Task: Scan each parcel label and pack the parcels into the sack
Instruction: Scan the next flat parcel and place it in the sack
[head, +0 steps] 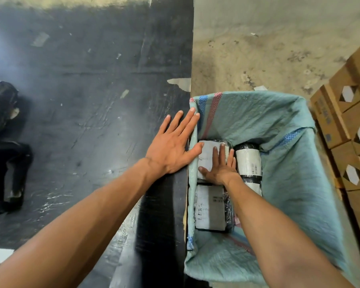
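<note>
While the left hand [173, 142] lies spread flat on the table [81, 100], the right hand [218, 167] presses open-fingered on a parcel [206, 154] inside the sack [289, 152].

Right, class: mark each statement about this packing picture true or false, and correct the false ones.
1. The right hand lies flat on a parcel inside the sack. True.
2. The left hand grips a scanner. False: it is open and empty, fingers spread, resting at the table edge beside the sack's rim.
3. The sack is empty. False: at least three labelled parcels lie in it.
4. Cardboard boxes are stacked to the right of the sack. True.
5. The sack is red. False: it is pale green with red and blue stripes.
</note>
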Demonstrator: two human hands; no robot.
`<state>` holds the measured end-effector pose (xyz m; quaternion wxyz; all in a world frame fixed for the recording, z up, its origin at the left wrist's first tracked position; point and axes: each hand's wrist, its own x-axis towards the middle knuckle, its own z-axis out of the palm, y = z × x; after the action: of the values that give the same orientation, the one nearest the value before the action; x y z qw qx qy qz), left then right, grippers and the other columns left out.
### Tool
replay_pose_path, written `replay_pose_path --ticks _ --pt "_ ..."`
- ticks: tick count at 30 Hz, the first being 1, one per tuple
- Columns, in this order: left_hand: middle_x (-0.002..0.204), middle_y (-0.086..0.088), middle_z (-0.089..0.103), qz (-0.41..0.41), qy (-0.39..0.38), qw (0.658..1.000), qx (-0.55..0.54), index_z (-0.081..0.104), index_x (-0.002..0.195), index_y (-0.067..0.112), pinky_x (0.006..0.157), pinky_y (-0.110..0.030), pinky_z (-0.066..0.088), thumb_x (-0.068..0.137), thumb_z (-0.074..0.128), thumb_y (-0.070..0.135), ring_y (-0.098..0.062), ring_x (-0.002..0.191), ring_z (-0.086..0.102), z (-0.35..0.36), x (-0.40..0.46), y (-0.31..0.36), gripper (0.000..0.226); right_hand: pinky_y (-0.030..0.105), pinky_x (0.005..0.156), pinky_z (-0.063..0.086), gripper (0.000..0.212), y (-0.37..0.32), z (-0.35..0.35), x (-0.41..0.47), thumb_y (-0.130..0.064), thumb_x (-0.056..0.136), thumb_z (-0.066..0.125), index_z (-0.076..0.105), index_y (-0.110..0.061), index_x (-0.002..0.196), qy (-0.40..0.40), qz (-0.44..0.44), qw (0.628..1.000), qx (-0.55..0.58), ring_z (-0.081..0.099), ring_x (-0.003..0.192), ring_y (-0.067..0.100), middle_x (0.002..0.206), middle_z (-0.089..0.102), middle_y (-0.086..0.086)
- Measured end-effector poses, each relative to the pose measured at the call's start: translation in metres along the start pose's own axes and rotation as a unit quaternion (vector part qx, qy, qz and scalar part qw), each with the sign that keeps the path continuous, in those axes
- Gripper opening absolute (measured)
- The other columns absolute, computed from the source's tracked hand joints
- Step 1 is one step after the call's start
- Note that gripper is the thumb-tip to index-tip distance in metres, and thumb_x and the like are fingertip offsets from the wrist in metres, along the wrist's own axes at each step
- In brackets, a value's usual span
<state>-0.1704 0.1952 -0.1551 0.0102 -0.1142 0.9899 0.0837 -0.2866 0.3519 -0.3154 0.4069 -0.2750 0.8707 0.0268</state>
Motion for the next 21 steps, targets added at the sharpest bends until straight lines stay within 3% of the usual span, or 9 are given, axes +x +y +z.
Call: replay_pose_path --ticks 5,9,14,17,21 --pt "0.17 0.007 -0.001 -0.004 -0.001 1.0 -0.004 0.006 0.163 0.024 0.126 -0.045 0.002 0.096 0.014 0.067 -0.019 0.157 0.0 0.001 0.0 -0.001 0.081 0.054 0.132 0.001 0.094 0.001 -0.032 -0.027 -0.074 0.102 0.037 0.0 -0.022 0.171 0.002 -0.005 0.993 0.122 -0.018 0.162 0.035 0.177 -0.021 0.009" --pt "0.169 0.006 -0.001 -0.008 -0.003 1.0 -0.025 0.004 0.163 0.024 0.127 -0.043 -0.001 0.095 0.013 0.069 -0.017 0.157 -0.001 -0.001 -0.002 0.001 0.082 0.046 0.133 0.001 0.087 0.006 -0.042 -0.064 -0.066 0.106 0.039 0.002 -0.023 0.172 0.054 0.022 0.98 0.191 -0.008 0.165 0.03 0.178 -0.011 0.012" --pt "0.17 0.002 0.001 -0.007 -0.011 0.995 -0.097 0.004 0.163 0.021 0.126 -0.041 -0.005 0.101 0.028 0.065 -0.017 0.156 -0.003 -0.012 -0.007 0.001 0.08 0.045 0.131 0.007 0.086 -0.006 -0.059 -0.112 -0.065 0.106 0.04 0.006 -0.021 0.171 0.116 0.002 0.974 0.194 -0.001 0.165 0.029 0.179 -0.001 0.01" --pt "0.167 -0.009 0.022 -0.01 -0.005 0.983 -0.186 0.019 0.161 0.015 0.126 -0.043 0.007 0.1 0.043 0.06 -0.023 0.155 0.015 -0.028 -0.01 -0.003 0.08 0.045 0.131 0.005 0.091 -0.022 -0.074 -0.14 -0.069 0.104 0.04 0.002 -0.021 0.172 0.161 -0.007 0.968 0.191 -0.004 0.165 0.028 0.179 -0.006 0.009" --pt "0.153 -0.014 0.045 -0.049 0.055 0.984 -0.162 0.041 0.151 0.008 0.116 -0.037 0.03 0.094 0.057 0.056 -0.031 0.14 0.041 -0.059 -0.024 -0.033 0.076 0.046 0.13 0.013 0.093 -0.058 -0.101 -0.178 -0.073 0.102 0.039 0.008 -0.018 0.171 0.262 -0.03 0.944 0.199 0.007 0.164 0.027 0.179 0.005 0.007"
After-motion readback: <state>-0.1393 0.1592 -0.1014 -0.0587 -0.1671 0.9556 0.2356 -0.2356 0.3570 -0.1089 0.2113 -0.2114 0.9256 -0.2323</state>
